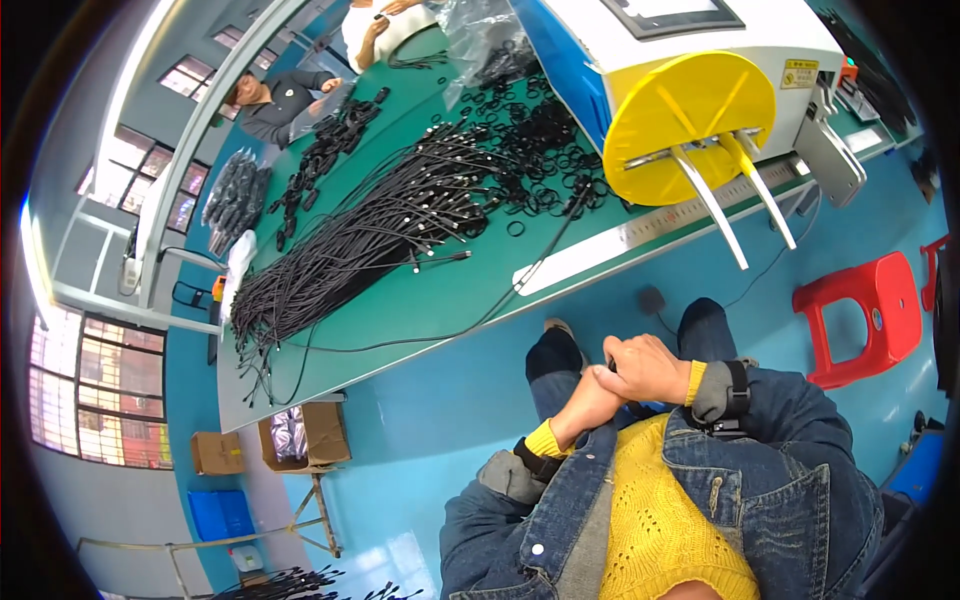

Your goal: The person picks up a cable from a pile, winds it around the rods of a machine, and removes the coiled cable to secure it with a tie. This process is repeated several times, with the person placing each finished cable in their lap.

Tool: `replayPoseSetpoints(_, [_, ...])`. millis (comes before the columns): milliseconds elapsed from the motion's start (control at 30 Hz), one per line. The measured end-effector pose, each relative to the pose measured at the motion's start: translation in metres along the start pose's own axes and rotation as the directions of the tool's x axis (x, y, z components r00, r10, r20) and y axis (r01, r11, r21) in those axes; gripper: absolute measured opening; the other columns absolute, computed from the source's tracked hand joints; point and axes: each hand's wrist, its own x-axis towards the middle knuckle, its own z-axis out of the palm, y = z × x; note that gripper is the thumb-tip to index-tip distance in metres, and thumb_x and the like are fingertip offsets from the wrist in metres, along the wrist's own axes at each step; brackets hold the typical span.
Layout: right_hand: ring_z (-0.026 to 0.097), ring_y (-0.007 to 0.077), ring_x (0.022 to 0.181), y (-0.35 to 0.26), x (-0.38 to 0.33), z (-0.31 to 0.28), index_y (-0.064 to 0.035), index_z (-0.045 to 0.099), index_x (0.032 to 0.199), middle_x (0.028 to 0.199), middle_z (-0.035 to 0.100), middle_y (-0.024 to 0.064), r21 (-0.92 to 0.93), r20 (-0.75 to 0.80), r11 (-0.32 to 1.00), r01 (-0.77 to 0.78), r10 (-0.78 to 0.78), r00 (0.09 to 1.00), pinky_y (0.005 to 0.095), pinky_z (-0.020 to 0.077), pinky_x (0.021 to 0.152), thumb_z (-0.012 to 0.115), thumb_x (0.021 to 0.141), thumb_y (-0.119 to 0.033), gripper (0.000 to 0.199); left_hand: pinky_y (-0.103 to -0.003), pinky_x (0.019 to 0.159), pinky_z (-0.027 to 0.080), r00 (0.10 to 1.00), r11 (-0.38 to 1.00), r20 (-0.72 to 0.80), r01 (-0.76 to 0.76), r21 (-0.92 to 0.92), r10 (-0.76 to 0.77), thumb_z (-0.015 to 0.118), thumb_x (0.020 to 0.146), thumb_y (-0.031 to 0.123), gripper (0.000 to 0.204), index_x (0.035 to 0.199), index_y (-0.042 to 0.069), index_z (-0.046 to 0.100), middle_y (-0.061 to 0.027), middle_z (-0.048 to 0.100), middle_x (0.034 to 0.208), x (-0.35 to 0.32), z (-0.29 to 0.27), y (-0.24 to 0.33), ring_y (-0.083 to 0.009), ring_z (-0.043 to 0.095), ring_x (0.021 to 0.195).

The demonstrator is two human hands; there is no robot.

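Hands meet over the lap: on my remote feed, the left hand (588,404) touches the right hand (646,367) before a yellow sweater (665,500), fingers curled and the grip narrow; whether it holds the small dark bit between them, I cannot tell. The bundle of black cables (340,230) lies well apart from the grip, ahead and to the left on the green surface (400,310). A yellow disc (650,115) fronts the white machine (700,40), beyond a red stool (895,300).
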Motion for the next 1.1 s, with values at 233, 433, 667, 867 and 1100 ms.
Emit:
replayPoseSetpoints(233, [0.060, 0.0216, 0.060, 0.013, -0.005, -0.023, 0.0000, 0.055, 0.087, 0.067, 0.061, 0.0132, 0.565, 0.276, 0.748, -0.347, 0.225, 0.935, 0.0339, 0.0451, 0.055, 0.055, 0.085, -0.037, 0.037, -0.022, 0.044, 0.038, 0.981, 0.980, -0.165, 0.130, 0.148, -0.105, 0.058, 0.079, 0.023, 0.018, 0.073, 0.006, 0.056, -0.0003, 0.050, 0.058, 0.007, -0.119, 0.107, -0.0096, 0.047, 0.045])
replayPoseSetpoints(433, [0.060, 0.0221, 0.066, 0.034, -0.026, -0.020, -0.0016, 0.059, 0.088, 0.069, 0.062, 0.0115, 0.394, 0.318, 0.866, -0.308, 0.186, 0.930, 0.0343, 0.0458, 0.060, 0.055, 0.084, -0.037, 0.036, -0.024, 0.063, 0.045, 0.655, 0.772, -0.726, -0.566, -0.290, 0.208, 0.055, 0.087, 0.021, 0.028, 0.100, -0.004, 0.052, -0.0130, 0.059, 0.090, 0.032, -0.323, 0.177, -0.0199, 0.057, 0.075])
replayPoseSetpoints(667, [0.061, 0.0306, 0.072, 0.036, -0.024, -0.025, -0.0014, 0.060, 0.087, 0.072, 0.062, 0.0148, 0.250, 0.268, 0.929, -0.274, 0.205, 0.941, 0.0383, 0.0461, 0.065, 0.057, 0.081, -0.034, 0.033, -0.035, 0.063, 0.047, 0.840, 0.647, -0.288, -0.094, 0.757, 0.460, 0.068, 0.073, 0.028, 0.033, 0.083, -0.002, 0.061, -0.0159, 0.063, 0.074, 0.102, -0.131, 0.103, -0.0288, 0.061, 0.070])
replayPoseSetpoints(867, [0.061, 0.0322, 0.073, 0.046, -0.041, -0.030, -0.0013, 0.060, 0.088, 0.075, 0.062, 0.0155, 0.247, 0.225, 0.935, -0.256, 0.202, 0.953, 0.0399, 0.0458, 0.066, 0.056, 0.081, -0.032, 0.031, -0.036, 0.058, 0.046, 0.788, 0.716, -0.355, -0.151, 0.681, 0.504, 0.062, 0.079, 0.019, 0.020, 0.083, 0.000, 0.058, -0.0128, 0.060, 0.067, 0.121, -0.123, 0.075, -0.0274, 0.059, 0.063])
replayPoseSetpoints(1100, [0.061, 0.0307, 0.075, 0.034, -0.048, -0.037, -0.0022, 0.060, 0.088, 0.078, 0.062, 0.0153, 0.265, -0.047, 0.947, -0.182, 0.201, 0.978, 0.0386, 0.0465, 0.064, 0.059, 0.080, -0.026, 0.025, -0.024, 0.050, 0.040, 0.482, 0.672, -0.507, -0.272, 0.689, 0.715, 0.052, 0.086, 0.007, 0.008, 0.085, 0.001, 0.057, -0.0040, 0.054, 0.061, 0.071, -0.132, 0.138, -0.0095, 0.049, 0.054])
